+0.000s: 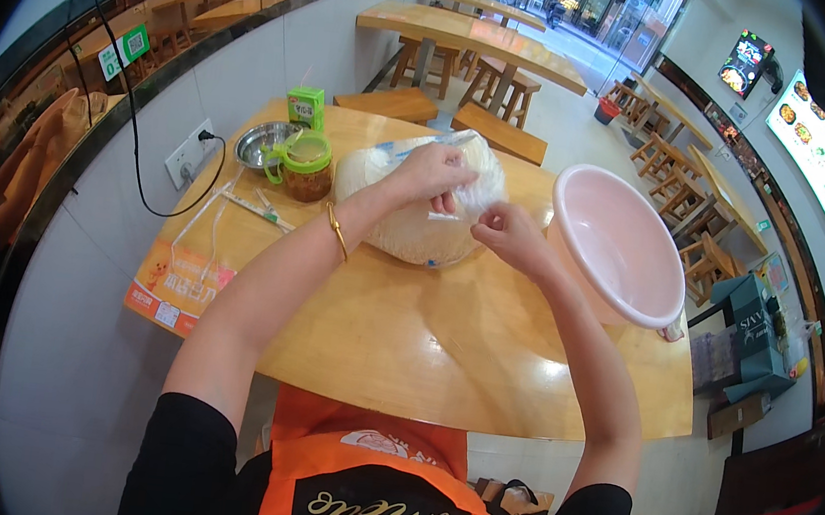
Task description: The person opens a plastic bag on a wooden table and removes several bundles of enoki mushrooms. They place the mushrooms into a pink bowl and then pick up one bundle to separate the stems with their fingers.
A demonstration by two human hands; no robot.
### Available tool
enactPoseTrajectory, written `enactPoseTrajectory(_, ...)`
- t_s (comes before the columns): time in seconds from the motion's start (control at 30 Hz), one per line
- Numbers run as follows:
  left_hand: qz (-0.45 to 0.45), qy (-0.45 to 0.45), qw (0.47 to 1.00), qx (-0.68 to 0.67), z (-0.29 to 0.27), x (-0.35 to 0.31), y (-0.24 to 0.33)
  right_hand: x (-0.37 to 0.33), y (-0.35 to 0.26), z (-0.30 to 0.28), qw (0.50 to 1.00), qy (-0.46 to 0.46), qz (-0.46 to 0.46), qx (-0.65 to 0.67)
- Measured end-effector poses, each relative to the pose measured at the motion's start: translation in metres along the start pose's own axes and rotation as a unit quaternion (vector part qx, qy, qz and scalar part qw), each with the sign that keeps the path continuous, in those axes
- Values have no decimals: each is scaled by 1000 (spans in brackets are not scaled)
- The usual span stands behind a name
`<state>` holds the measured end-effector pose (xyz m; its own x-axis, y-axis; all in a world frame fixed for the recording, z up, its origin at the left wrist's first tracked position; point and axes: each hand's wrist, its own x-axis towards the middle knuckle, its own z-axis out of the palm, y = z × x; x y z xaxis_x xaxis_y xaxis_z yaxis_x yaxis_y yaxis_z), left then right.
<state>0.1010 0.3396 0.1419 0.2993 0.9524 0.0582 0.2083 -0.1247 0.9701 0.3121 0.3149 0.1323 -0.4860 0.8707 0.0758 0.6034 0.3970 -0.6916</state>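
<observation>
A large, full white plastic bag [406, 227] rests on the wooden table [403, 347], its top gathered up. Over that top, my left hand [431, 175] is closed on the crumpled plastic, a gold bangle around its wrist. Just to the right, my right hand [509, 236] pinches at the bag's gathered edge, thumb and fingers together. What the bag holds cannot be made out through the plastic. Close by on the right stands a pale pink plastic basin [614, 249], its inside facing up.
Left of the bag are a green-lidded jar [306, 164] with reddish-brown contents, a metal bowl [262, 141] and a green carton [305, 107]. A black cable [133, 143] runs from a wall socket [188, 156]. Wooden stools [388, 104] and another table [471, 37] stand beyond.
</observation>
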Motion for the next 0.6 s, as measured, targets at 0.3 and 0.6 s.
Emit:
enactPoseTrajectory(0.3,68,-38,991,111,-4,-6,5,0,6,23,983,141,-38,108)
enactPoseTrajectory(0.6,77,75,984,143,8,1,-4,-15,-13,13,918,228,-287,-150)
